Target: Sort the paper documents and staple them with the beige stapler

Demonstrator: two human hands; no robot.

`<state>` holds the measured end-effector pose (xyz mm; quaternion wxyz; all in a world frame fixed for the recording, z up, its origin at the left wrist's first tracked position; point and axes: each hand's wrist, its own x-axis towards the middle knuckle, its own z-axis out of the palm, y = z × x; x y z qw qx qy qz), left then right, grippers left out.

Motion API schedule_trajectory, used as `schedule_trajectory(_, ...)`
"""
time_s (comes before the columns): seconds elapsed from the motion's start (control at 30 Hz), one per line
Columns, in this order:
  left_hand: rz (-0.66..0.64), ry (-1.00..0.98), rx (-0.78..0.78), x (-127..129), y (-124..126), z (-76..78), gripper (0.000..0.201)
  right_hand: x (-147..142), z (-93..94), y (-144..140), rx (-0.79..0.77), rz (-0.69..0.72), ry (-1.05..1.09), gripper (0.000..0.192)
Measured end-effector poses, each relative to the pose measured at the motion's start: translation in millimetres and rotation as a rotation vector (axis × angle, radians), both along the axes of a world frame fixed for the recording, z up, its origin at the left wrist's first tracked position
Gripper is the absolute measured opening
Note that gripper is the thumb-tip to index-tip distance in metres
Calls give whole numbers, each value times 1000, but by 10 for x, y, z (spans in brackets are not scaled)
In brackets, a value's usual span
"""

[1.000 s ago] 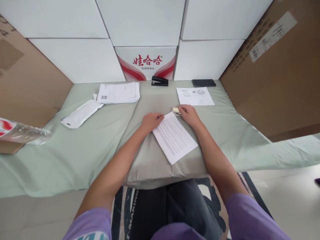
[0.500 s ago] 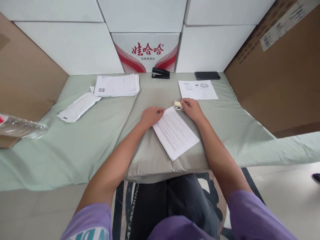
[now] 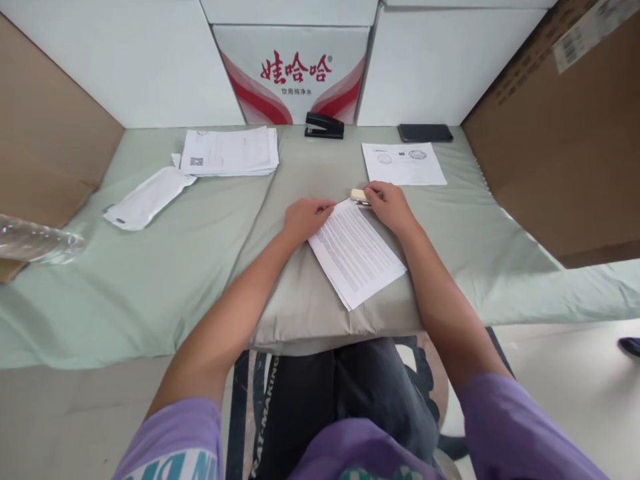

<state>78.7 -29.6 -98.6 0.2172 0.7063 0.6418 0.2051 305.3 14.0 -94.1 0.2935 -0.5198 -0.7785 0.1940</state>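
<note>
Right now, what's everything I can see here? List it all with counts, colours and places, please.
Printed pages: several, white, front middle
Small stapler: 1, cream, at the pages' top corner
Large stapler: 1, black, back centre
Phone: 1, black, back right
Marked sheet: 1, white, before phone
Paper stack: 1, white, back left
Packet: 1, white, before stack
Bottle: 1, clear, left edge
Logo box: 1, white and red, behind large stapler
Plain boxes: several, white, back
Cartons: 2, brown, left and right
Cloth: green and greyish, under papers
Floor: pale, patterned near legs
Unclear object: 1, dark, right edge
Trousers: dark, bottom centre
Sleeves: 2, purple, bottom
Left hand: 1, bare, on pages
Right hand: 1, bare, gripping small stapler
</note>
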Motion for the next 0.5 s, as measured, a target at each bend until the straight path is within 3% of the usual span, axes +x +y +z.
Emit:
schedule_trajectory(0.1, 0, -4, 2, -3, 5, -23, 37, 91, 123, 15, 84, -71, 55, 35)
schedule_trajectory(0.2, -4, -9, 1, -2, 2, -34, 37, 193, 378, 124, 182, -143, 77, 42)
schedule_trajectory(0.3, 4, 3, 17, 8, -5, -32, 37, 147, 551, 340, 241, -120, 14, 46)
schedule_trajectory(0.37, 5, 10, 26, 17, -9, -26, 37, 5, 515, 497, 258, -97, -31, 45)
schedule_trajectory(0.5, 3, 13, 12, 29, -13, -17, 36, -354, 177, 658, 156, -149, -124, 33)
